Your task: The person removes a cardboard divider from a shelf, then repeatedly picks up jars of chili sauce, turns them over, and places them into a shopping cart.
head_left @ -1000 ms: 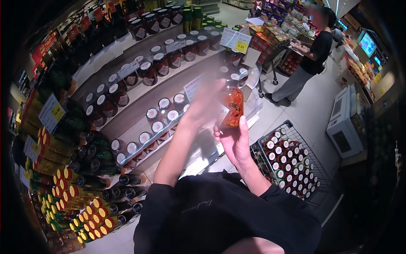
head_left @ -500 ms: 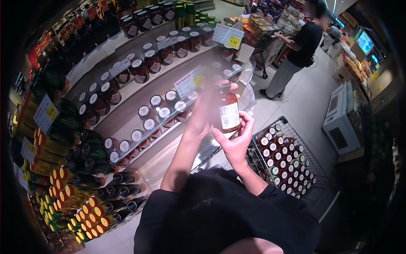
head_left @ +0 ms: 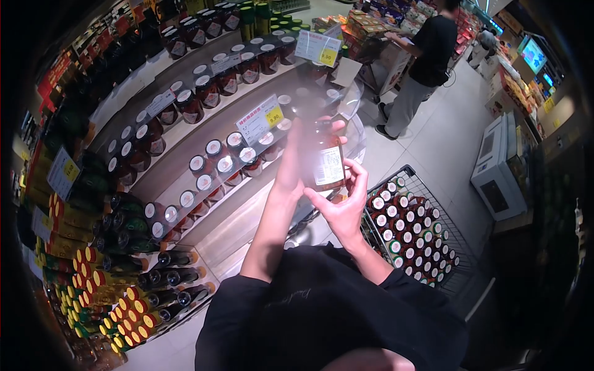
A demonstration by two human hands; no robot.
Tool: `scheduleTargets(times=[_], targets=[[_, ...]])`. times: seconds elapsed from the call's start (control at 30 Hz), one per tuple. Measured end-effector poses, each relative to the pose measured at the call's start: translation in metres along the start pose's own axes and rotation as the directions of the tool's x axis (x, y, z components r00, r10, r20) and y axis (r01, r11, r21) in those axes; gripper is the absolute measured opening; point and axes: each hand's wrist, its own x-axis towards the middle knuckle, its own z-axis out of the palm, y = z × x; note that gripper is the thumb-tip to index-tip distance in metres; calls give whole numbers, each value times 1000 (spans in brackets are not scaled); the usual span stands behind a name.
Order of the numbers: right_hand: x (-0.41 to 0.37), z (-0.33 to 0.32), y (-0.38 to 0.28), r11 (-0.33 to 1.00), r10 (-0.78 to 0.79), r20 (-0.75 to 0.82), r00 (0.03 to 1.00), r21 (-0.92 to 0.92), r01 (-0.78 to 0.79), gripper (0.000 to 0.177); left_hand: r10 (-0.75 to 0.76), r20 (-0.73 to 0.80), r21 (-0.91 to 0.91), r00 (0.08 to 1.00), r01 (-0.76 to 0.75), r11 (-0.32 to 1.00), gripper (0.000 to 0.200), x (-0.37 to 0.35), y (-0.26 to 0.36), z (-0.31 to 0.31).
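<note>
You have a red glass jar with a white printed label directly between your hands, in front of the pale tiered shelf. Your left hand, partly blurred, is wrapped along its left side and back; your right hand curls thumb and fingers about its lower end. Both touch it, neither nearer. Its long axis runs away from your body, label facing you, the blurred top end farthest from you

The price card at the display shelf's right end reads 9.90; the white label is illegible.
</note>
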Motion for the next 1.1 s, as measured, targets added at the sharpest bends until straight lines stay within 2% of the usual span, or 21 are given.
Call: scheduleTargets(times=[0.07, 0.13, 0.27, 0.4, 0.47, 0.6, 0.7, 0.73, 0.8, 0.87, 0.9, 0.93, 1.0, 1.03, 1.1], targets=[[4, -14, -2, 1000, 27, -26, 999, -14, -28, 77, -28, 14, -5, 1000, 28, 1000, 60, 8, -13, 7], [8, -30, 2, 994, 64, -78, 995, 98, -56, 83, -67, 42, -23, 997, 68, 997, 61, 18, -29, 17], [10, -72, 15, 997, 73, -130, 989, 30, -70, 76, -184, 58, 7, 981, 184, 983, 63, 34, -66, 48], [9, -116, 20, 970, 221, -196, 955, 143, -195, 76, -327, 54, 33, 944, 326, 945, 64, 47, -108, 81], [4, -137, 34, 980, 165, -260, 951, 153, -129, 75, -376, 52, 93, 925, 371, 924, 67, 53, -133, 93], [-4, -180, 42, 987, 153, -359, 921, 12, -159, 78, -501, 83, 143, 861, 487, 861, 69, 59, -175, 121], [-10, -209, 54, 988, 156, -390, 908, 54, -146, 76, -567, 161, 150, 808, 548, 823, 67, 61, -209, 127], [-14, -220, 57, 988, 152, -385, 910, 83, -130, 75, -551, 120, 254, 826, 511, 822, 64, 60, -219, 126], [-32, -238, 72, 974, 204, -360, 910, -19, -225, 77, -532, 91, 433, 842, 447, 783, 61, 56, -234, 121], [-48, -257, 80, 955, 295, -287, 911, 73, -286, 79, -541, 105, 532, 835, 412, 740, 57, 51, -244, 110], [-57, -262, 89, 901, 409, -220, 885, 249, -355, 78, -572, 78, 563, 816, 438, 701, 55, 49, -250, 97], [-64, -268, 96, 892, 429, -224, 875, 260, -370, 78, -587, 63, 566, 807, 456, 687, 55, 45, -253, 89], [-75, -274, 109, 852, 510, -161, 845, 227, -471, 76, -631, -42, 730, 775, 455, 510, 53, 37, -256, 77], [-81, -276, 115, 842, 532, -146, 834, 197, -503, 75, -615, -102, 740, 782, 473, 479, 50, 32, -260, 71], [-88, -272, 135, 839, 531, -155, 833, 233, -492, 74, -649, -143, 829, 747, 449, 333, 44, 30, -261, 65]])
